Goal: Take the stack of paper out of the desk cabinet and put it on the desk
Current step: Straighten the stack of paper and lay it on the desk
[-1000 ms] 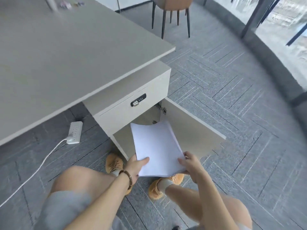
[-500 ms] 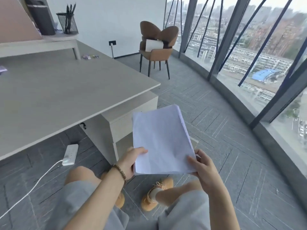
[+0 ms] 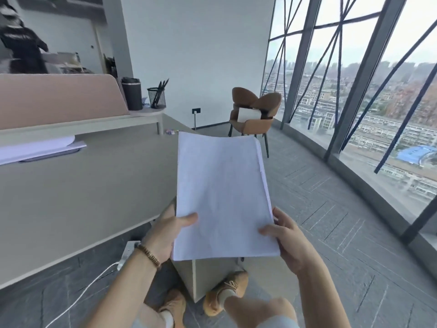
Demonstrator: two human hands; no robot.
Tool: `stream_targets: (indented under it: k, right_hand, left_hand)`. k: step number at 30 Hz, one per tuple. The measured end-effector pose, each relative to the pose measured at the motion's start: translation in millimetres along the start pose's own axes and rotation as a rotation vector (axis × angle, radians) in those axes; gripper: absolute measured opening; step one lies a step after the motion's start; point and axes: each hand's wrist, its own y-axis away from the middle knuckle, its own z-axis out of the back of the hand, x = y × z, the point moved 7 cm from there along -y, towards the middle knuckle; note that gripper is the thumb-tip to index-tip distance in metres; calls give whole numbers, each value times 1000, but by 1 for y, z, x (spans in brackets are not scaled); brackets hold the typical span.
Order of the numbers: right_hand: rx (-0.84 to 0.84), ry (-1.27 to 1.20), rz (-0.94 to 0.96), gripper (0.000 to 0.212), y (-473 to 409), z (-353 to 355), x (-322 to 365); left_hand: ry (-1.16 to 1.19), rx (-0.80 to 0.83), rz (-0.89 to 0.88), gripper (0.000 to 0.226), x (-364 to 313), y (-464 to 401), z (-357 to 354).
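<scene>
Both hands grip the stack of paper (image 3: 222, 197) at its near edge: left hand (image 3: 165, 233), right hand (image 3: 287, 240). Long axis runs away from the grip. Desk (image 3: 82, 192) lies left, nearer the left hand.

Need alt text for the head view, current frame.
Both hands, left hand and right hand, hold a stack of paper by its near corners, above the desk cabinet and beside the desk.

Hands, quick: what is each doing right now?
Left hand: closed on the paper.
Right hand: closed on the paper too.
</scene>
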Motion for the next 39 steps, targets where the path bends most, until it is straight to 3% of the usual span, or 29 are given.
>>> stream_targets:
  k: [6,14,17,22,26,33,34,37,39]
  right_hand:
    - [21,65,46,33,-109,-40,30]
    - [-9,224,263,22,-241,-96,43]
    - [-16,231,337,30,-271,-119,40]
    - [-27,183,397,44,-291,-143,43]
    - [24,188,382,47,-302,-148,36]
    - [91,72,424,32,-307,-156,62]
    - [96,57,444,32,-307,-157,72]
    - [108,39,507,33,-310,-159,101]
    - [108,37,538,29,-312,-161,113]
  left_hand:
    - [-78,-80,-187,51,-31,-55,41]
    - [-163,-283,-316,52,-39,-140,118]
    - [-253,-336,-374,51,-48,-156,140]
    - [-317,-381,-438,55,-60,-171,159]
    - [-345,-435,-389,55,-50,-179,170]
    - [-208,-435,-312,22,-50,-177,179]
    - [-166,-430,-329,22,-60,-177,178]
    - [-120,-421,-398,50,-86,-178,171]
    - [-93,-466,-428,47,-96,-179,164]
